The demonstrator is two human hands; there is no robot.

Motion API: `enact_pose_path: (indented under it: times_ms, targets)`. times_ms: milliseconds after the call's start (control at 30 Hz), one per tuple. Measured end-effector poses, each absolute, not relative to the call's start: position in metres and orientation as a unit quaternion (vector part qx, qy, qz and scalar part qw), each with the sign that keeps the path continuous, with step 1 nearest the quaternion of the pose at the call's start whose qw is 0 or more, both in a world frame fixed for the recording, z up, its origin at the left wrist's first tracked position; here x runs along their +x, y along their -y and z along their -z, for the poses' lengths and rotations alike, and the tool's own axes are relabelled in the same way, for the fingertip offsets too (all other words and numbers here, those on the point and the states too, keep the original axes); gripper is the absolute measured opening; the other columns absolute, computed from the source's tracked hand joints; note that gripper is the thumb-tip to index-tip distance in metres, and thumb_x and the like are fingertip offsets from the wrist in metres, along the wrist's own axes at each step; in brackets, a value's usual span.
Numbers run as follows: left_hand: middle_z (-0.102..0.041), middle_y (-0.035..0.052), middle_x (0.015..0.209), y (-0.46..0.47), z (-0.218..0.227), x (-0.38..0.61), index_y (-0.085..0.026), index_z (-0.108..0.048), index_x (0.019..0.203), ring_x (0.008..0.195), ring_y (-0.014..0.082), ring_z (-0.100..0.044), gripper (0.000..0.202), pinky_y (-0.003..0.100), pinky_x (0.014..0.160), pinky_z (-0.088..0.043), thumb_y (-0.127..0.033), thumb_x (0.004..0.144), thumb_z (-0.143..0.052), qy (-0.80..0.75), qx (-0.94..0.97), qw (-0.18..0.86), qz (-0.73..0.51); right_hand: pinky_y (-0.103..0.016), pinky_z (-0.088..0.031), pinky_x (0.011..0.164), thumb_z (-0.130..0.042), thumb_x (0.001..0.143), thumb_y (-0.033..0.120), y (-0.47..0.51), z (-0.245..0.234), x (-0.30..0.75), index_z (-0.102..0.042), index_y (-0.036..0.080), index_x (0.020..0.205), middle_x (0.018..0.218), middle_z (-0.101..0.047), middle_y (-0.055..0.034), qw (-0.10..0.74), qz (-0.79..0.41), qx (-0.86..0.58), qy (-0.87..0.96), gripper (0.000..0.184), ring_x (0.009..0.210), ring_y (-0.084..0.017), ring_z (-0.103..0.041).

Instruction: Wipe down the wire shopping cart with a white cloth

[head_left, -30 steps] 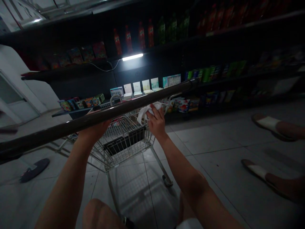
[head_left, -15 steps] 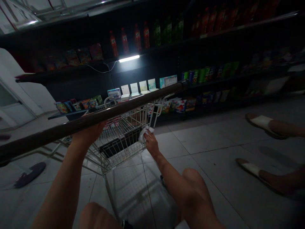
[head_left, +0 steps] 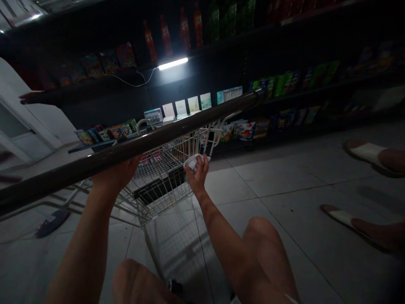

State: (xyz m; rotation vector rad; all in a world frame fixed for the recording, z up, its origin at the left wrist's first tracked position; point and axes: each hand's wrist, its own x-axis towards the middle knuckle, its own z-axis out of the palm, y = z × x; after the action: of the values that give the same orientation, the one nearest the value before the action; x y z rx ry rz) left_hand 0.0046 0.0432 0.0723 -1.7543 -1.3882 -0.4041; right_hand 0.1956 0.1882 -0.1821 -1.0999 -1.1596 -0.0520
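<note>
- While the left hand (head_left: 115,175) clenches it, the dark round metal handlebar (head_left: 158,137) looks stiff and heavy.
- Beyond that grip, the silver wire shopping cart (head_left: 158,185) looks rigid.
- Right hand (head_left: 198,175) clutches a small white cloth (head_left: 193,161), soft and light, against the cart's corner post.

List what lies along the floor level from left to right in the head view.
Dark slipper → left hand on the cart handle → wire cart → right hand holding a white cloth against the cart → another person's two sandalled feet.
</note>
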Motion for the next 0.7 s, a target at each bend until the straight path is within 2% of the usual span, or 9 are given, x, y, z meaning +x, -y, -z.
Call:
enact_pose_path:
  times_ms: [67, 133, 233, 367, 433, 500, 567, 633, 700]
  targets:
    - [-0.075, 0.0112, 0.089, -0.044, -0.071, 0.004, -0.023, -0.073, 0.109, 0.087, 0.0314, -0.069, 0.054, 0.046, 0.082, -0.048, -0.055, 0.097, -0.031, 0.546, -0.703, 0.422, 0.173, -0.052, -0.033, 0.117, -0.053, 0.09, 0.043, -0.196, 0.183, 0.199, -0.054, 0.02, 0.129, 0.15, -0.033, -0.0154, 0.707, 0.023, -0.508, 0.492, 0.045, 0.143, -0.028, -0.032]
    - [-0.075, 0.0109, 0.091, -0.045, -0.069, 0.004, -0.024, -0.072, 0.112, 0.09, 0.0312, -0.069, 0.053, 0.046, 0.086, -0.047, -0.055, 0.097, -0.032, 0.538, -0.709, 0.414, 0.19, -0.05, -0.033, 0.117, -0.048, 0.09, 0.033, -0.205, 0.186, 0.202, -0.06, 0.019, 0.119, 0.145, -0.04, -0.0143, 0.734, 0.007, -0.497, 0.463, 0.035, 0.14, -0.026, -0.037]
    - [-0.075, 0.0121, 0.097, -0.045, -0.068, 0.007, -0.023, -0.071, 0.117, 0.098, 0.0333, -0.067, 0.055, 0.05, 0.092, -0.044, -0.055, 0.097, -0.031, 0.541, -0.719, 0.385, 0.206, -0.047, -0.034, 0.118, -0.043, 0.084, 0.02, -0.212, 0.2, 0.201, -0.064, 0.017, 0.112, 0.14, -0.048, -0.0134, 0.767, -0.043, -0.464, 0.44, 0.035, 0.135, -0.022, -0.044]
    - [-0.073, 0.0141, 0.107, -0.044, -0.069, 0.012, -0.024, -0.069, 0.122, 0.108, 0.0366, -0.064, 0.055, 0.056, 0.098, -0.04, -0.055, 0.097, -0.031, 0.56, -0.718, 0.357, 0.207, -0.043, -0.036, 0.116, -0.047, 0.078, 0.02, -0.202, 0.23, 0.185, -0.064, 0.015, 0.107, 0.131, -0.057, -0.0114, 0.771, -0.149, -0.48, 0.391, 0.034, 0.129, -0.019, -0.049]
    - [-0.073, 0.0141, 0.108, -0.044, -0.069, 0.014, -0.024, -0.069, 0.122, 0.109, 0.0369, -0.063, 0.055, 0.056, 0.097, -0.04, -0.055, 0.097, -0.03, 0.566, -0.717, 0.354, 0.2, -0.038, -0.045, 0.107, -0.05, 0.078, 0.023, -0.194, 0.243, 0.172, -0.063, 0.014, 0.105, 0.117, -0.062, -0.0098, 0.78, -0.208, -0.485, 0.336, 0.032, 0.117, -0.017, -0.055]
    - [-0.072, 0.015, 0.109, -0.044, -0.069, 0.014, -0.023, -0.069, 0.122, 0.109, 0.0378, -0.063, 0.057, 0.056, 0.096, -0.041, -0.055, 0.097, -0.029, 0.572, -0.714, 0.358, 0.187, -0.029, -0.053, 0.09, -0.049, 0.079, 0.027, -0.188, 0.249, 0.157, -0.061, 0.014, 0.102, 0.099, -0.064, -0.0066, 0.789, -0.255, -0.481, 0.284, 0.029, 0.1, -0.014, -0.059]
    - [-0.072, 0.0159, 0.108, -0.045, -0.069, 0.013, -0.022, -0.069, 0.121, 0.108, 0.0386, -0.063, 0.058, 0.056, 0.093, -0.042, -0.055, 0.097, -0.029, 0.574, -0.709, 0.368, 0.179, -0.023, -0.054, 0.075, -0.047, 0.08, 0.028, -0.188, 0.245, 0.142, -0.059, 0.014, 0.101, 0.086, -0.062, -0.0037, 0.79, -0.277, -0.48, 0.261, 0.028, 0.087, -0.013, -0.059]
    - [-0.072, 0.015, 0.106, -0.045, -0.067, 0.012, -0.022, -0.07, 0.12, 0.107, 0.0375, -0.063, 0.057, 0.054, 0.093, -0.043, -0.056, 0.097, -0.029, 0.565, -0.708, 0.381, 0.186, -0.02, -0.052, 0.068, -0.045, 0.08, 0.026, -0.191, 0.232, 0.128, -0.058, 0.015, 0.103, 0.082, -0.061, -0.0024, 0.791, -0.292, -0.477, 0.246, 0.029, 0.08, -0.012, -0.057]
    - [-0.072, 0.0136, 0.105, -0.045, -0.066, 0.011, -0.024, -0.069, 0.12, 0.107, 0.0357, -0.063, 0.055, 0.053, 0.094, -0.042, -0.056, 0.096, -0.03, 0.553, -0.709, 0.387, 0.204, -0.021, -0.052, 0.07, -0.043, 0.078, 0.022, -0.194, 0.215, 0.115, -0.056, 0.016, 0.11, 0.086, -0.061, -0.0029, 0.794, -0.298, -0.476, 0.234, 0.035, 0.079, -0.011, -0.057]
